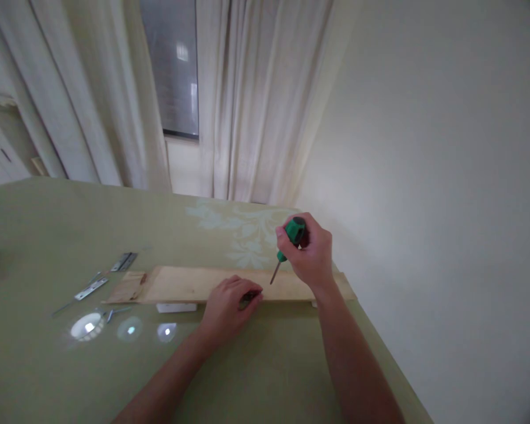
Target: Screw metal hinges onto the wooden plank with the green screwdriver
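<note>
Screwdriver raised over a wooden board, loose metal hardware lying apart

The right hand (311, 250) is closed around the handle of a green-and-black screwdriver (282, 255) with a thin metal shaft, its tip pointing down and seemingly just clear of the wood. The left hand (228, 303) rests with fingers curled on a long, flat, pale wooden board (176, 284), around a small, dark, metallic-looking piece (248, 298); whether it pinches that piece or only presses it down cannot be told.

The work looks under way rather than finished: no fastened hardware shows on the bare stretches of board, and whether the dark piece is fixed is hidden by the fingers. Beyond the board's left end, a silver hinge-like plate (124, 261) and a narrow silver metal strip with holes (91, 288) lie loose, apparently unattached.

The board sits on a glossy green table (115, 383), with a white block (176, 307) showing under its near edge. Pale curtains (265, 94) hang behind.
</note>
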{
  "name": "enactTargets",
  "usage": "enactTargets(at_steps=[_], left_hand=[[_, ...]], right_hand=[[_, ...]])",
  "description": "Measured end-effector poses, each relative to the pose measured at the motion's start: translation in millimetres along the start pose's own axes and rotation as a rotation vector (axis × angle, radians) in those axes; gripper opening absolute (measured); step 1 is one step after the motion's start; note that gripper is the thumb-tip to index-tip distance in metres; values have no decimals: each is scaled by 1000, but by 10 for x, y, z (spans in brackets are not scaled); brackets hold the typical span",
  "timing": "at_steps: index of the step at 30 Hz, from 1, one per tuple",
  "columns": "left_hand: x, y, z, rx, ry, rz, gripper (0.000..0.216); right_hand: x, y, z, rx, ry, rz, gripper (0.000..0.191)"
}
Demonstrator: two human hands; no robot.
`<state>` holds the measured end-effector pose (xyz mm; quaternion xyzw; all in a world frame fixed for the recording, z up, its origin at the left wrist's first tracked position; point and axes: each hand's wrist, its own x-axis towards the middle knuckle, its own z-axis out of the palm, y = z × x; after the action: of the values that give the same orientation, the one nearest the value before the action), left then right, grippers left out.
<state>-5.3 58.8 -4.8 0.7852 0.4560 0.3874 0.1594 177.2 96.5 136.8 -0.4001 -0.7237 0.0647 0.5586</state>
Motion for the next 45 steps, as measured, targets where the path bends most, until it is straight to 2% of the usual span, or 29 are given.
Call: enactTargets(at_steps=[8,18,30,34,40,43,45], left_hand=[[10,49,-19,19,5,-21,16],[19,38,-73,-30,-49,-44,12],[19,57,-65,-13,-37,-74,14],[25,63,-63,-10,-38,-79,14],[-23,30,-8,104,-3,28,12],[-69,-13,-3,234,25,130,18],[-89,-50,-10,290,30,182,20]], right_hand=[[-72,91,-27,16,-163,-20,19],[-49,126,-14,77,-232,-30,21],[-81,116,6,86,-270,-21,22],[-98,113,24,72,-299,-59,18],[-101,14,-60,-37,-354,-198,30],[-84,-58,-143,40,-414,-258,22],[-78,-78,-167,138,-436,-259,24]])
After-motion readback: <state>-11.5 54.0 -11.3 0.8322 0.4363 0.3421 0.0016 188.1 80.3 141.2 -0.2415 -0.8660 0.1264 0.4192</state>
